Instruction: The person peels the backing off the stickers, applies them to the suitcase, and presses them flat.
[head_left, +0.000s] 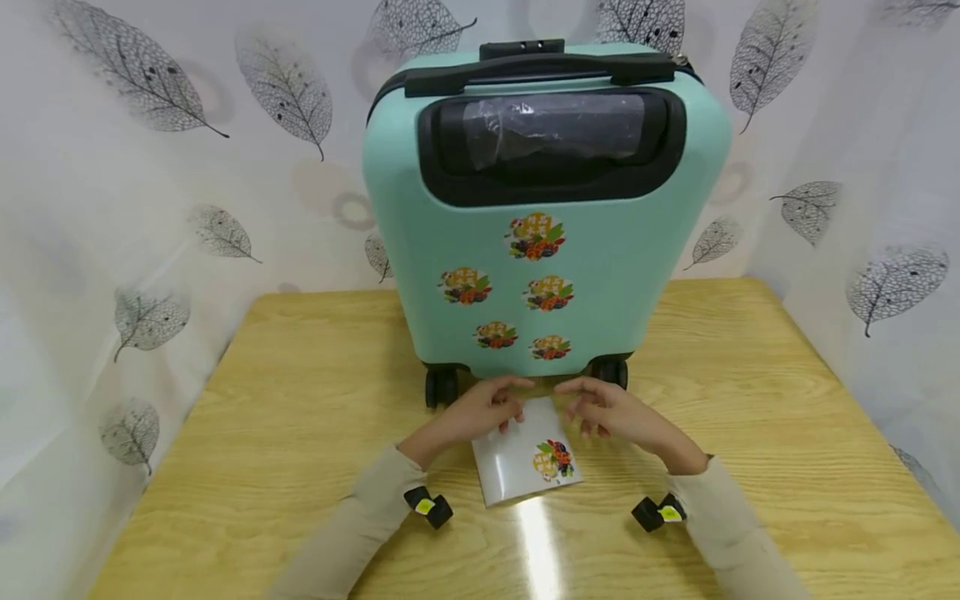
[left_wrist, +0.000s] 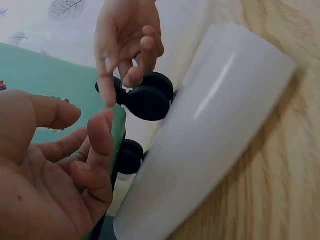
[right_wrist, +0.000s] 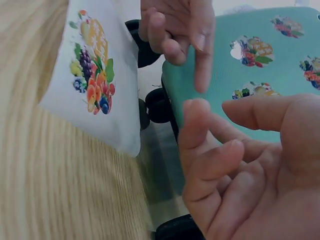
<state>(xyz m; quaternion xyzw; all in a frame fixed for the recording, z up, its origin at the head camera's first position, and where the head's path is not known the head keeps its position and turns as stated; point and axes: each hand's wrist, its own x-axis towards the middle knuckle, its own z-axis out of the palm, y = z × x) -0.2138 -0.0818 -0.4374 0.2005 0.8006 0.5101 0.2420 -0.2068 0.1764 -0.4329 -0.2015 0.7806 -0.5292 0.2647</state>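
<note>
A mint-green suitcase (head_left: pixel 600 250) stands upright on the table, with several round fruit stickers (head_left: pixel 548 293) on its front. Below it lies a white glossy sheet (head_left: pixel 508 467) bearing one fruit sticker (head_left: pixel 555 461); its surface bows upward in the wrist views. My left hand (head_left: pixel 480 410) hovers over the sheet's upper left, fingers loosely bent and nothing seen between them. Opposite it, my right hand (head_left: pixel 615 414) is held by the sheet's upper right, index finger extended, also holding nothing visible. The two index fingertips point toward each other, a small gap apart in the head view.
Black wheels (head_left: pixel 441 387) support the suitcase on the wooden table (head_left: pixel 300 433). A clear film (head_left: pixel 555 125) covers its recessed handle. Leaf-patterned sheeting (head_left: pixel 285 167) hangs behind and at both sides. Each wrist carries a small black camera (head_left: pixel 429 507).
</note>
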